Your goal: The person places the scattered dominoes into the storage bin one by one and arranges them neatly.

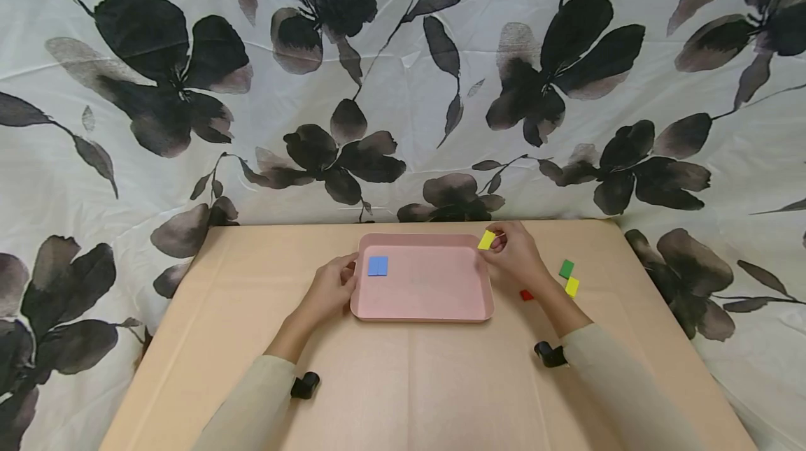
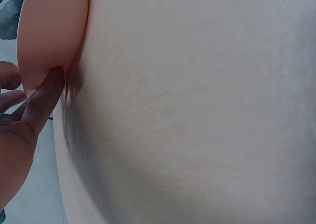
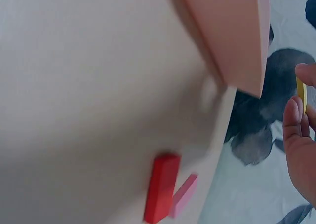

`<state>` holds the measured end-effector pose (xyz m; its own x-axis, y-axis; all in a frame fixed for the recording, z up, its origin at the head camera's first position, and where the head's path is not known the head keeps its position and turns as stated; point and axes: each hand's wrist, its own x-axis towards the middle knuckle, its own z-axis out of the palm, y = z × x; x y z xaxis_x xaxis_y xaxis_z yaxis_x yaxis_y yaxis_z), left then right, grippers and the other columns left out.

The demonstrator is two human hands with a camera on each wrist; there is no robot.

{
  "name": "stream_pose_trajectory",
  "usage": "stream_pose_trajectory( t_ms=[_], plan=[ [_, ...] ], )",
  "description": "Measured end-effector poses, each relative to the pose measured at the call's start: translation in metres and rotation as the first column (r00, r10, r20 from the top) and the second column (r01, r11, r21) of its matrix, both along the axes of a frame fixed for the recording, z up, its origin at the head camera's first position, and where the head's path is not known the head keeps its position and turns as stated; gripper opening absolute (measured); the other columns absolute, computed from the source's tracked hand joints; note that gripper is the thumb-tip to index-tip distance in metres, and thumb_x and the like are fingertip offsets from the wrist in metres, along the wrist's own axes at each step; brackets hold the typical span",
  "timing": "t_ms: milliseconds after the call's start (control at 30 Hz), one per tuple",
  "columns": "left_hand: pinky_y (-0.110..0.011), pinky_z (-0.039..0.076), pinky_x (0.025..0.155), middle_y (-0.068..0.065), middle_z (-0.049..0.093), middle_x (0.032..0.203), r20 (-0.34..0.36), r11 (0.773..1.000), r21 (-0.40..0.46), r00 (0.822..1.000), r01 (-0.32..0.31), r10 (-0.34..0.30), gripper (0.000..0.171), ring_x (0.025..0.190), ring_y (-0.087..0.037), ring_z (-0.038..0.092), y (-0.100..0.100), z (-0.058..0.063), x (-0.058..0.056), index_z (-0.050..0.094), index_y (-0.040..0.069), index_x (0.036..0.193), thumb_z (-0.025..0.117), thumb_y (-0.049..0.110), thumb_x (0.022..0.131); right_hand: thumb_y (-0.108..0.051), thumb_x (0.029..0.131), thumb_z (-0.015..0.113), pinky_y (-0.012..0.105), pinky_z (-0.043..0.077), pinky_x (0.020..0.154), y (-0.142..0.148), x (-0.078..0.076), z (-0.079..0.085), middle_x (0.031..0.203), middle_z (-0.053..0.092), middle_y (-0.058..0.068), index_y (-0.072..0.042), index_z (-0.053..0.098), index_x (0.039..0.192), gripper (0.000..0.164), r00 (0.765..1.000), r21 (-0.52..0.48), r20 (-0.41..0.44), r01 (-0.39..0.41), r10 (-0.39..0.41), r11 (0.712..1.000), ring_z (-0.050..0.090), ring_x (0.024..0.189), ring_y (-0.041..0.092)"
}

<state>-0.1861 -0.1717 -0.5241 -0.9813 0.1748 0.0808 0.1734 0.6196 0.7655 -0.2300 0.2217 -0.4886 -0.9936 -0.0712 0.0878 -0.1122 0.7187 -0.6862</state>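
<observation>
A pink rectangular tray (image 1: 428, 280) lies on the table with a blue square block (image 1: 378, 266) inside, near its left end. My left hand (image 1: 330, 288) grips the tray's left side; in the left wrist view a finger presses the outer wall (image 2: 49, 31) near the corner. Between thumb and fingertips my right hand (image 1: 518, 255) pinches a yellow block (image 1: 486, 240) at the tray's back right corner. The right wrist view shows that yellow block edge-on, raised higher than the tray's side.
Right of the tray, by the right forearm, lie a green block (image 1: 567, 268), a second yellow block (image 1: 571, 287) and a red block (image 1: 526, 295). A small pink block (image 3: 184, 195) sits beside the red one in the right wrist view. Floral cloth (image 1: 415, 87) hangs behind the table (image 1: 403, 381).
</observation>
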Motion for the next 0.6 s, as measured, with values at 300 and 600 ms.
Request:
stream_pose_trajectory(
  t_ms=[300,600],
  plan=[
    [-0.033,0.057,0.080,-0.017,0.068,0.117,0.008,1.000,0.012,1.000,0.004,-0.004,0.051,0.096,-0.024,0.068,0.001,0.001,0.001,0.055,-0.003,0.145,0.064,0.001,0.095,-0.009,0.079,0.085,0.028,0.055,0.080,-0.035,0.003,0.002,0.111,0.053,0.013,-0.001,0.067,0.124,0.049,0.994,-0.028,-0.024,-0.106,0.105,0.994,0.061,0.092,0.023],
    [-0.033,0.057,0.081,-0.017,0.068,0.118,0.003,1.000,0.006,1.000,0.007,-0.007,0.051,0.097,-0.023,0.068,0.000,-0.001,-0.001,0.055,-0.002,0.145,0.065,0.002,0.095,-0.009,0.079,0.087,0.030,0.054,0.080,-0.067,-0.005,0.003,0.109,0.054,0.010,-0.002,0.069,0.121,0.046,0.977,0.039,-0.023,-0.212,0.213,0.976,0.058,0.091,0.021]
  ],
)
